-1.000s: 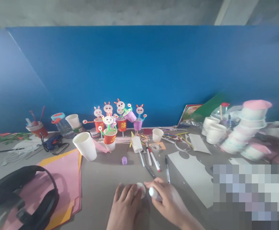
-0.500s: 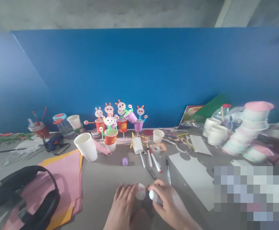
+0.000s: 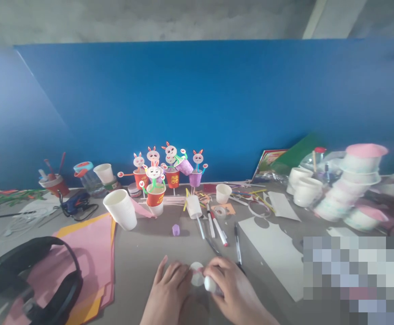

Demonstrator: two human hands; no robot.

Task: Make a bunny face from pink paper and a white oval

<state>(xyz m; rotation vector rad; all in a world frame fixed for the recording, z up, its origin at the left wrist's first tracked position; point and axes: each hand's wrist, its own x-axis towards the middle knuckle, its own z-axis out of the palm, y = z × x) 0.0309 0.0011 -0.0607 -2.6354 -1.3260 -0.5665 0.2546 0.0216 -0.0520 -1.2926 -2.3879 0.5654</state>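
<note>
My left hand (image 3: 167, 291) rests on the grey table near the bottom edge, its fingers pressing down a small white paper disc (image 3: 196, 272). My right hand (image 3: 230, 289) is closed around a white glue stick (image 3: 210, 283), whose tip touches the disc's right edge. The two hands meet at the disc. A purple cap (image 3: 175, 229) lies on the table beyond them. Several markers (image 3: 217, 225) lie just past my right hand.
Bunny-faced paper cup figures (image 3: 164, 174) stand at the back by the blue wall. A tilted white cup (image 3: 120, 207), pink and yellow sheets (image 3: 95, 253), a black headset (image 3: 24, 275), white cardboard (image 3: 274, 248) and stacked bowls (image 3: 349, 185) surround the hands.
Both hands slid slightly toward me and left, and the glue stick's tip has come closer onto the disc. The view shifted a little.
</note>
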